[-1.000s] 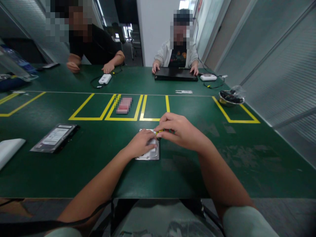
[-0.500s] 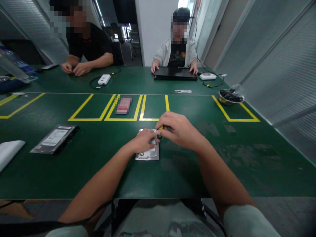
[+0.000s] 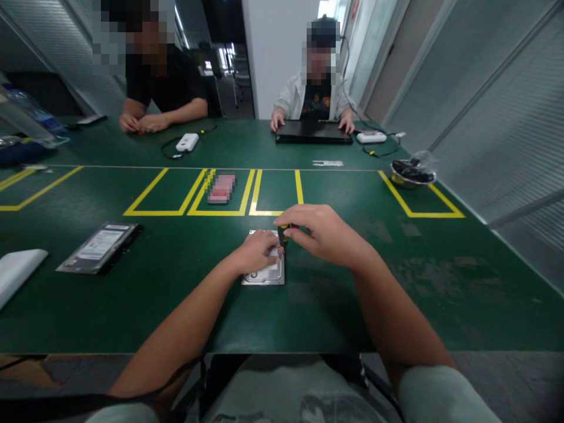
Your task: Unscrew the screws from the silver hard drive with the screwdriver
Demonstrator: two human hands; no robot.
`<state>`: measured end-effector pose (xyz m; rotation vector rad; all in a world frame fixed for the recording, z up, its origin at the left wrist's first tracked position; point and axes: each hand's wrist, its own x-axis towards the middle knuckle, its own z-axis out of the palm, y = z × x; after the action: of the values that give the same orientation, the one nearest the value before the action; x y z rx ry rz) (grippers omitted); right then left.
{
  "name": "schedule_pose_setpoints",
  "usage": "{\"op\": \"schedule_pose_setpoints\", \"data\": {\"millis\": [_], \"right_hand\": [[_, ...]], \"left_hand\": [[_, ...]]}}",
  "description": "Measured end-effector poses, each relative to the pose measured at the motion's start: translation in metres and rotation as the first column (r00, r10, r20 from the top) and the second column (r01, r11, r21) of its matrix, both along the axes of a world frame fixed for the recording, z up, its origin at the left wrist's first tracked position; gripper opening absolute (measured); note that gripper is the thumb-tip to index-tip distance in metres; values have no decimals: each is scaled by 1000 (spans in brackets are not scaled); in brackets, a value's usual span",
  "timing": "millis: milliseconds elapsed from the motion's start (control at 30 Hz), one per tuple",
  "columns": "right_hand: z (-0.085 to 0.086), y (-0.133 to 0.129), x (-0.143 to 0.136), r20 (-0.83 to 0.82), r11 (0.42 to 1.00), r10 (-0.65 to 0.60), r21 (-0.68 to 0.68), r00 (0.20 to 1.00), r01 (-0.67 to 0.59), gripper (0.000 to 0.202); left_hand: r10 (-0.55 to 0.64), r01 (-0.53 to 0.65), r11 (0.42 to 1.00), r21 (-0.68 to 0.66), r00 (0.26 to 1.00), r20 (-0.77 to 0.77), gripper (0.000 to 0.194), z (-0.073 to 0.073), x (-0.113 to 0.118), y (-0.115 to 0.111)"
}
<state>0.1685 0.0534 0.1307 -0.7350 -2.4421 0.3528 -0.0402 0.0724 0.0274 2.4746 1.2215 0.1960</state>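
A silver hard drive [image 3: 269, 275] lies flat on the green table, close in front of me. Across its upper part rests my left hand [image 3: 259, 249], holding it down with bent fingers that hide much of its label. My right hand [image 3: 315, 232] grips a short black and yellow screwdriver [image 3: 283, 235] by its handle. The screwdriver stands nearly upright over the drive's right edge, beside my left fingertips. Whether its tip sits in a screw is too small to tell.
Left lies another hard drive [image 3: 99, 247] in a clear bag, near a white object [image 3: 20, 270]. Yellow tape marks the table [image 3: 352, 317]; a pink item [image 3: 221, 189] sits inside one outline. A metal bowl [image 3: 409, 176] stands right. Two people sit opposite, one touching a black laptop [image 3: 314, 132].
My right fingers have shifted and opened slightly around the screwdriver, showing more of its handle. My left hand and the drive stay in place. The person at left has moved a little.
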Motion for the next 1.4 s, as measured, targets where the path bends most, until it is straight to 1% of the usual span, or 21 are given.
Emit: {"op": "schedule_pose_setpoints", "data": {"millis": [133, 233, 333, 433, 533, 600, 700, 900, 1100, 1167, 1300, 1400], "right_hand": [[0, 1, -3, 40, 996, -72, 48, 997, 70, 17], [1, 1, -3, 18, 999, -29, 32, 999, 28, 19], [1, 1, 0, -8, 1000, 11, 10, 1000, -11, 24], [0, 2, 1, -5, 1000, -24, 13, 1000, 24, 23], [0, 2, 0, 7, 997, -64, 34, 998, 64, 17], [-1, 3, -1, -5, 998, -41, 39, 999, 42, 13], [-2, 4, -2, -55, 999, 15, 35, 998, -13, 14], [-5, 8, -1, -60, 999, 6, 50, 998, -3, 11], [1, 4, 4, -11, 996, 86, -26, 996, -87, 31], [2, 5, 4, 17, 997, 70, -19, 997, -70, 29], [0, 6, 2, 42, 1000, -12, 29, 999, 11, 21], [-1, 5, 1, 8, 999, 34, 13, 999, -35, 22]], "left_hand": [[-11, 11, 1000, 12, 1000, 24, 21, 1, 1, -1], [-2, 2, 1000, -7, 1000, 20, 21, 2, 1, -1], [16, -17, 999, -42, 1000, -24, 22, 4, 1, -1], [23, -27, 997, -68, 998, -55, 21, 5, 2, -1], [26, -32, 996, -82, 997, -77, 23, 7, 4, -1], [22, -30, 996, -82, 995, -93, 25, 8, 5, -1], [12, -21, 996, -83, 994, -109, 25, 9, 6, -1], [5, -20, 995, -99, 989, -151, 25, 10, 6, -1], [-4, -10, 994, -105, 991, -132, 28, 12, 7, -3], [3, -19, 993, -116, 991, -135, 26, 12, 7, -3], [11, -26, 993, -113, 991, -130, 26, 9, 6, -2], [4, -17, 994, -106, 992, -125, 28, 7, 5, -1]]}}
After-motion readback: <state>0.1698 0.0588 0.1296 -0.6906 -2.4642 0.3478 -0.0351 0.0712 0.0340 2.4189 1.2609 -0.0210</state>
